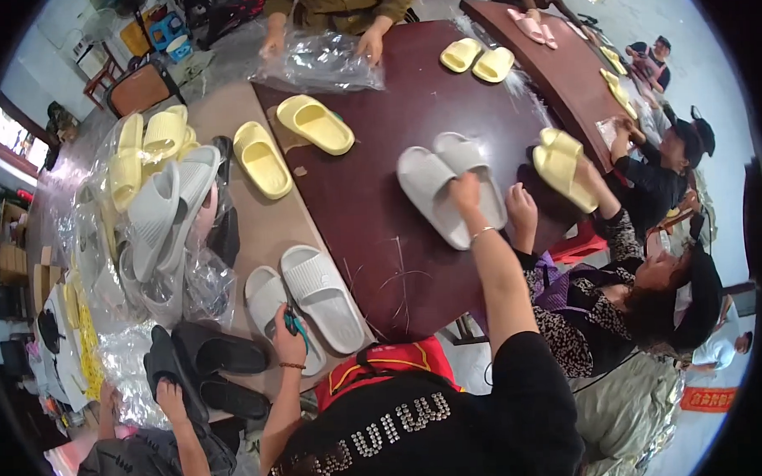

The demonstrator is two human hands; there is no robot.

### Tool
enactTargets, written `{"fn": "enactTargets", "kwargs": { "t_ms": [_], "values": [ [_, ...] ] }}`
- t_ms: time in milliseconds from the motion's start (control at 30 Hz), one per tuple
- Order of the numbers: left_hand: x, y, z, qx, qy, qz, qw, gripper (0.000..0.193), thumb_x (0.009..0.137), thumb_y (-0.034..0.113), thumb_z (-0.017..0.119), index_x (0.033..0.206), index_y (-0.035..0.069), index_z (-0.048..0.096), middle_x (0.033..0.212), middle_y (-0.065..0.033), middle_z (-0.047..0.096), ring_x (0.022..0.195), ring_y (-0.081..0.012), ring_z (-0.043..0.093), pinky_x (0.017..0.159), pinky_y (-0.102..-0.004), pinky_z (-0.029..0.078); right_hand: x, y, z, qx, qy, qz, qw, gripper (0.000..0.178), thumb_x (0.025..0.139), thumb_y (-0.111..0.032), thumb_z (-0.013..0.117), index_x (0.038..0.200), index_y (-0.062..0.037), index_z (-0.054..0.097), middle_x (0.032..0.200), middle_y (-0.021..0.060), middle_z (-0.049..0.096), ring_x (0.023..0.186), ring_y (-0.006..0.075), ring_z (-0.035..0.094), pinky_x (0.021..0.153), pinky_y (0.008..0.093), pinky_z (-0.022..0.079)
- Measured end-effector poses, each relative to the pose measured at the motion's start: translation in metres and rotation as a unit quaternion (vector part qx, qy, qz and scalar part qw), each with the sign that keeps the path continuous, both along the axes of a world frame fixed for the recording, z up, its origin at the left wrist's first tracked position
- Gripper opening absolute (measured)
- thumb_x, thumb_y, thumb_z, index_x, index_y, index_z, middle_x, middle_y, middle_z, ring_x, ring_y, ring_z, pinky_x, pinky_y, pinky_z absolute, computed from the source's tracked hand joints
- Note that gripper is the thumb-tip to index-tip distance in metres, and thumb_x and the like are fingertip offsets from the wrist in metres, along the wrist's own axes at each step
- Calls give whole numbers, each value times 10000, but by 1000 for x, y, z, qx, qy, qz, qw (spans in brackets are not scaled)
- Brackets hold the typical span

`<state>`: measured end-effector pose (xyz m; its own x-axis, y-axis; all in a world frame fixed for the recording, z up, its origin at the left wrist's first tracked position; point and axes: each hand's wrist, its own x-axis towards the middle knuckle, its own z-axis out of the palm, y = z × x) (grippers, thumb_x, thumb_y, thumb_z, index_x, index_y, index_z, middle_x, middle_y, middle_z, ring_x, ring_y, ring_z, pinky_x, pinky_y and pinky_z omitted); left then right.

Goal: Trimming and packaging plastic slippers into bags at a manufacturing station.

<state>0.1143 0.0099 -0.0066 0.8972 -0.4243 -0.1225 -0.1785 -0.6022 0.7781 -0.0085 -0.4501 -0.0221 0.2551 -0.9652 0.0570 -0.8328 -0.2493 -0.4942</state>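
My right hand (466,195), a bracelet on its wrist, grips a pair of grey slippers (428,186) over the dark red tabletop; its fingertips are partly hidden between the two. Closer to me, my left hand (289,338) is wrapped round small thread snips with teal handles (294,323). That hand rests over one slipper of a second, light grey ribbed pair (323,299) on the tan table. Beyond it lie two yellow slippers (262,160), (316,124), set apart from each other.
Left stands a heap of bagged grey and yellow slippers (153,204). A person at lower left handles black slippers (226,355). Across, another holds a clear plastic bag (320,60). On my right a person holds a yellow slipper (563,169). A yellow pair (477,61) lies at the far edge.
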Motion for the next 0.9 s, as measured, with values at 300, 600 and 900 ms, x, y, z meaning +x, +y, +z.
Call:
{"fn": "enactTargets", "kwargs": {
  "t_ms": [300,600,900],
  "values": [
    [3,-1,-12,-22,-38,-43,998,518,719,74,575,1195,138,382,989,-178,549,888,-340,536,704,-378,428,12,54,10,-90,-214,-2,973,337,691,-170,598,944,39,520,893,158,549,791,250,533,703,330,426],
    [-1,-21,6,-23,41,11,999,539,726,87,559,1224,109,353,973,-182,551,878,-329,542,711,-368,431,52,303,-18,43,-167,437,883,272,681,-185,601,867,11,572,899,172,568,829,301,559,747,378,442],
    [-11,-21,50,-168,9,-4,986,521,714,21,576,1197,24,381,883,-68,563,758,-147,543,701,-255,430,136,310,-2,166,-131,255,944,341,696,-301,509,668,35,564,784,232,538,729,368,529,686,432,422]
  ]
}}
